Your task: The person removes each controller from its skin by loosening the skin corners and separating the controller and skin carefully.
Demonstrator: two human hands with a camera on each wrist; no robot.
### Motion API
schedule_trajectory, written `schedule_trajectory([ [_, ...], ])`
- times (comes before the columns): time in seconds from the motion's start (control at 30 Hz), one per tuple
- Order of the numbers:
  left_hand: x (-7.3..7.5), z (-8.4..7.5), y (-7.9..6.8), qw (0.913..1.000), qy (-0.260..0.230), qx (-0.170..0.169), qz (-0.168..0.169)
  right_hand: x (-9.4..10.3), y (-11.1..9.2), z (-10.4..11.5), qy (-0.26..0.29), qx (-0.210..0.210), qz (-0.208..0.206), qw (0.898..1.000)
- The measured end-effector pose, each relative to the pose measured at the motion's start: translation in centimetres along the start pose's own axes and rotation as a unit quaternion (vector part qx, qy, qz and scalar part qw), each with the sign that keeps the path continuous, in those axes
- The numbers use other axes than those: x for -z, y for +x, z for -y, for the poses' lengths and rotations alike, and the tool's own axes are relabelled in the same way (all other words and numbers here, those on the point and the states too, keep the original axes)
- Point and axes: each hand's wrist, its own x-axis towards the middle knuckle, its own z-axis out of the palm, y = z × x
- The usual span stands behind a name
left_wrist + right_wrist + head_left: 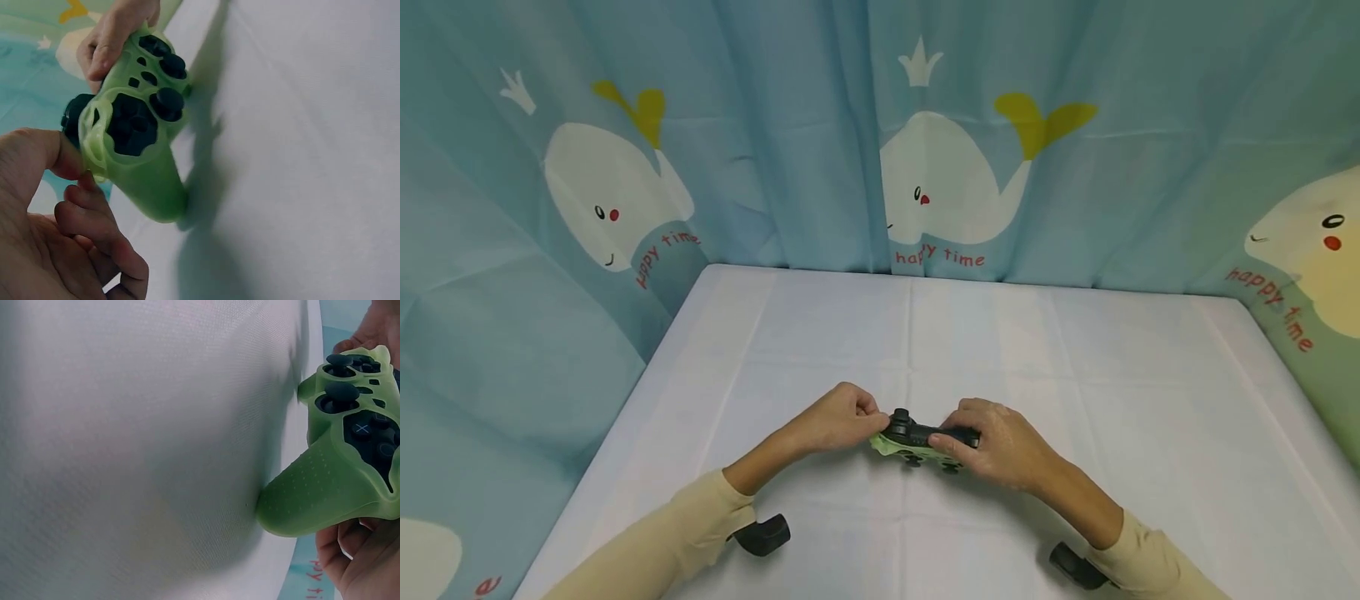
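A black game controller (919, 433) wears a pale green, translucent silicone cover (147, 187). It is held over the table, its buttons and two thumbsticks showing through the cover's cut-outs in both wrist views. With thumb and index finger my left hand (842, 419) pinches the cover's edge at one shoulder of the controller, where the cover looks bunched and the black shoulder button stands outside it. My right hand (1003, 446) grips the controller's other end, thumb along its near side. A dotted texture marks the cover's grip (319, 487) in the right wrist view.
A white cloth (820, 325) with fold creases covers the table. Behind and beside it hangs a blue-green curtain (805, 150) printed with whales. Black devices (763, 535) are strapped at both wrists, below the beige sleeves (662, 533).
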Motion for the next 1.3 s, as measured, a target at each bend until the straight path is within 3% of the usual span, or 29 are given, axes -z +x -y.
schedule_trajectory([
  [0.23,-0.2,0.8,-0.3,0.9997,-0.019,0.001,-0.013,0.2,0.6,0.1,0.024,-0.003,0.012,1.000],
  [0.47,-0.4,1.8,-0.8,0.9994,-0.002,0.009,-0.034,0.3,0.8,0.1,0.040,-0.015,0.028,0.999],
  [0.7,-0.5,2.3,-0.7,0.9998,-0.012,-0.003,-0.018,0.3,0.6,0.0,0.031,-0.011,0.027,0.999],
  [0.83,-0.5,2.4,-0.4,0.9995,-0.018,-0.007,-0.026,0.3,0.8,-0.1,0.052,-0.013,0.027,0.998],
  [0.93,-0.6,2.6,-0.1,0.9991,-0.030,0.011,-0.027,0.2,0.8,-0.3,0.064,-0.006,0.025,0.998],
  [1.1,-0.9,2.8,0.1,0.9947,-0.082,0.062,0.007,0.0,0.4,-0.5,0.044,0.019,0.020,0.999],
  [1.3,-0.7,3.0,0.5,0.9921,-0.098,0.074,0.025,-0.1,0.2,-0.5,0.046,0.021,0.009,0.999],
])
